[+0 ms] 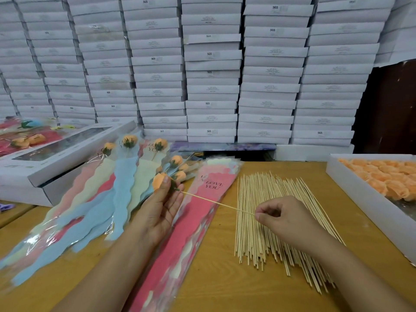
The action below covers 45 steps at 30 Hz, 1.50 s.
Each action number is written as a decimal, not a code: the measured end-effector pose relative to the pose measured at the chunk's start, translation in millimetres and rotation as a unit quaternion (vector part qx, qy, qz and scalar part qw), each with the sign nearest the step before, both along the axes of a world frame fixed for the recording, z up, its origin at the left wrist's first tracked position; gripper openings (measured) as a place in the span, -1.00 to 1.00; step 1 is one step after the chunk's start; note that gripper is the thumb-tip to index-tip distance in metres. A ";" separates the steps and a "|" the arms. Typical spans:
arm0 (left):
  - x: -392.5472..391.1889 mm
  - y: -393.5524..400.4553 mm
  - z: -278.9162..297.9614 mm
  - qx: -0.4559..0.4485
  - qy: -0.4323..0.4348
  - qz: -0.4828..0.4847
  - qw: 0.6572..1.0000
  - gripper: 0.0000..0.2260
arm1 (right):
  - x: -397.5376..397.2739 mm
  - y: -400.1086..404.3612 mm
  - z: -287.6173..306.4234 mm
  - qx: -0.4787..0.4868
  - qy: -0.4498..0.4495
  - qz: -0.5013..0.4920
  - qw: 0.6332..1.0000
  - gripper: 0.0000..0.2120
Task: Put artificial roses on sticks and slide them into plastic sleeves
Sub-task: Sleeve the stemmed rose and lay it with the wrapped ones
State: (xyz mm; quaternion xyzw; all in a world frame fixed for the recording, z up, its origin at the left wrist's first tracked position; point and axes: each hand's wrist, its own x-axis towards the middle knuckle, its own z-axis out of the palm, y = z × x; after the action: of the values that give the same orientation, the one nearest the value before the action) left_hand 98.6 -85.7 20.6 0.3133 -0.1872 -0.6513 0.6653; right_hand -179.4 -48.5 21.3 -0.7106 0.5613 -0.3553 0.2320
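Observation:
My left hand holds an orange artificial rose between thumb and fingers, its green base turned to the right. My right hand pinches a thin wooden stick by one end; the other end meets the rose's base. A pile of loose sticks lies on the table under my right hand. A stack of plastic sleeves printed "LOVE YOU", pink one on top, lies between my hands. Several sleeved roses fan out on the left.
A white box of orange rose heads stands at the right edge. A windowed white box sits at the left with more flowers behind it. A wall of stacked white boxes closes the back of the wooden table.

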 end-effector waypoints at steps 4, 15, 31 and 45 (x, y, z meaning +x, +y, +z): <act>0.7 0.6 0.1 0.002 0.003 -0.001 1.000 -0.70 | -0.3 -0.2 -0.5 -0.003 0.000 0.004 1.000 -0.76; -0.7 1.8 0.3 0.003 -0.003 -0.003 1.000 -0.72 | -0.1 -0.8 -1.4 -0.007 0.008 0.008 1.000 -0.76; -4.2 1.4 -1.6 -0.009 -0.021 -0.020 1.000 -0.87 | 4.6 0.8 -4.9 -0.005 0.006 0.004 1.000 -0.77; -7.2 4.4 -1.1 -0.004 -0.017 -0.015 1.000 -0.73 | 12.8 5.4 -10.4 -0.035 0.012 -0.031 0.999 -0.86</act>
State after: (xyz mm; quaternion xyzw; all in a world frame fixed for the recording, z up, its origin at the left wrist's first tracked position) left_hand 91.4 -81.3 19.5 0.3192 -0.2057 -0.6551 0.6532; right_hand -166.5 -43.1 11.0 -0.7045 0.5730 -0.3735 0.1895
